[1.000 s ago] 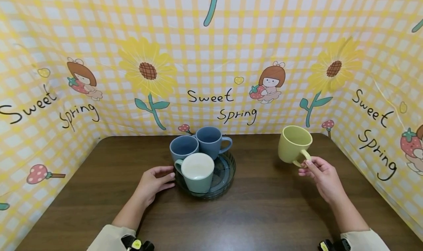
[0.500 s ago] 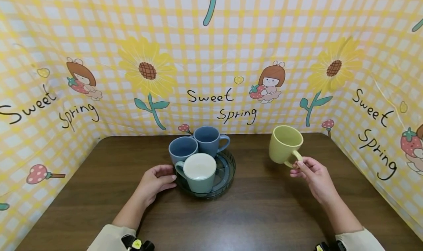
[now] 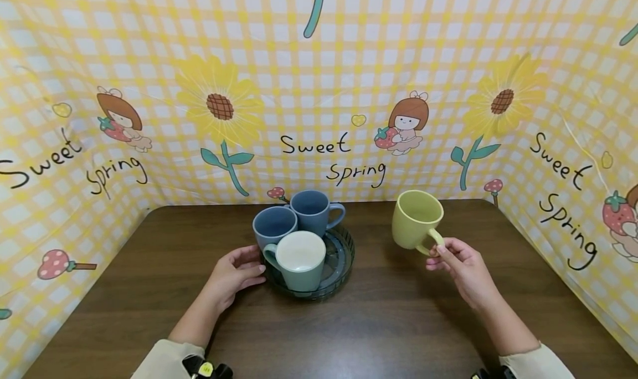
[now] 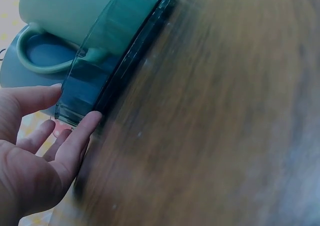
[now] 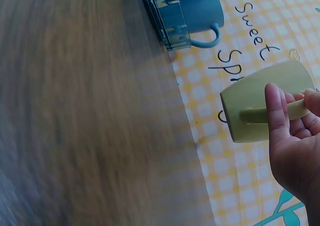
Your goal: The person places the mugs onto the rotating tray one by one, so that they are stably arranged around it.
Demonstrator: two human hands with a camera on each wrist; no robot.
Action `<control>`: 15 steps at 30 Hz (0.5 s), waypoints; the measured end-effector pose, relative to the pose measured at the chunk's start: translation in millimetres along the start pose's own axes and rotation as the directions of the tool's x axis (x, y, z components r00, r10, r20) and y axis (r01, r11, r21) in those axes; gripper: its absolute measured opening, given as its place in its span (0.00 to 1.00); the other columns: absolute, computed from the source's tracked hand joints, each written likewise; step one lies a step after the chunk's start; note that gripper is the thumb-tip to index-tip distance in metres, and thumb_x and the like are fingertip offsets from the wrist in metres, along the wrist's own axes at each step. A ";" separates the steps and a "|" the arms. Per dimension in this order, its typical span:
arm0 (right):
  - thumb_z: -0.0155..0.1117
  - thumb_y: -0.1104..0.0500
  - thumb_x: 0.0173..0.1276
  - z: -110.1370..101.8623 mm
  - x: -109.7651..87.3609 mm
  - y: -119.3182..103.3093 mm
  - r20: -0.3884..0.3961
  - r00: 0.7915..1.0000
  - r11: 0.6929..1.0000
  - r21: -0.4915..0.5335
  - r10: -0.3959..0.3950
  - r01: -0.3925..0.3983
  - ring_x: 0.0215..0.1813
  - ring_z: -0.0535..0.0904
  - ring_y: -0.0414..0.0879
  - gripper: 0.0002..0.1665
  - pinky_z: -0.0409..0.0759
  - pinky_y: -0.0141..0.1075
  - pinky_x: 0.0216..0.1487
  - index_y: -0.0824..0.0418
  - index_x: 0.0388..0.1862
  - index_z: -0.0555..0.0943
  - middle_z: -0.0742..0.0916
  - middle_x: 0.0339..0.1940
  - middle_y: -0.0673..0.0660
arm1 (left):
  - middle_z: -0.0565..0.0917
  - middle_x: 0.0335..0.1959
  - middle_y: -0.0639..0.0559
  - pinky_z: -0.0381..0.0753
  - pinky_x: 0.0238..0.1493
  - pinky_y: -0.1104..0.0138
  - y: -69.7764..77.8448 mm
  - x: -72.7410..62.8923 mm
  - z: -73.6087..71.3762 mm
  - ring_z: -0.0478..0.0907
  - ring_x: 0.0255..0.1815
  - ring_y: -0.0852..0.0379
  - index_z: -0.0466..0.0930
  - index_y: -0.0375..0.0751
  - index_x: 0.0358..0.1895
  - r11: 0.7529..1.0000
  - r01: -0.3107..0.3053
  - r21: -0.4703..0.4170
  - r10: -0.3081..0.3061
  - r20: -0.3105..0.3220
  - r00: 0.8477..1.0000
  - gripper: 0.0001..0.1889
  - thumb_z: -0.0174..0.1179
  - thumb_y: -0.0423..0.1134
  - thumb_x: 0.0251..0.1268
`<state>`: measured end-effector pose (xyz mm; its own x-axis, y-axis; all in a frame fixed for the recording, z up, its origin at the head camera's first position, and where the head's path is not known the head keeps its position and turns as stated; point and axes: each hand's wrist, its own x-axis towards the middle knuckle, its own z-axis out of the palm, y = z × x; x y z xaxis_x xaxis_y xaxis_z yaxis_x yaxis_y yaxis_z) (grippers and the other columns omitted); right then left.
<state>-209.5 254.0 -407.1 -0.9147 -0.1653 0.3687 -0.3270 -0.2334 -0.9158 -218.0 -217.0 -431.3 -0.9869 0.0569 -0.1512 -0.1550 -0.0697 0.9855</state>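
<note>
In the head view, my right hand point(image 3: 466, 271) pinches the handle of a yellow-green mug point(image 3: 416, 218), holding it raised over the right half of the table. The right wrist view shows thumb and fingers on that mug's handle point(image 5: 255, 116). My left hand point(image 3: 231, 279) rests at the left side of a round dark glass dish point(image 3: 341, 257), its outstretched fingers point(image 4: 82, 128) against the outer wall. Standing in the dish are a pale green mug with a white inside point(image 3: 301, 262) and two blue mugs, one at the left point(image 3: 275, 224) and one behind point(image 3: 311, 210).
The dish and mugs stand on a dark brown wooden table point(image 3: 389, 323). A yellow checked cloth point(image 3: 319, 91) with flowers and lettering hangs around its back and sides. The right part of the dish has bare glass beside the mugs.
My right hand has carried the yellow-green mug leftward, closer to the dish. The pale green mug shifted slightly right early on. My left hand stays beside the dish.
</note>
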 end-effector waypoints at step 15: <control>0.47 0.72 0.75 19.5 -0.3 1.6 0.109 0.994 0.999 0.036 0.001 -0.005 0.36 0.84 0.47 0.08 0.86 0.38 0.40 0.73 0.41 0.76 0.82 0.36 0.58 | 0.61 0.69 0.31 0.83 0.50 0.55 0.9 -3.3 2.9 0.64 0.67 0.37 0.55 0.29 0.73 1.000 0.015 0.008 -0.015 0.028 0.999 0.36 0.62 0.23 0.62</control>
<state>-205.1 235.0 -405.6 -0.8838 -0.2687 0.3831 -0.3141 -0.2665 -0.9112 -214.8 -214.4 -429.7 -0.9827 0.0856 -0.1641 -0.1696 -0.0611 0.9836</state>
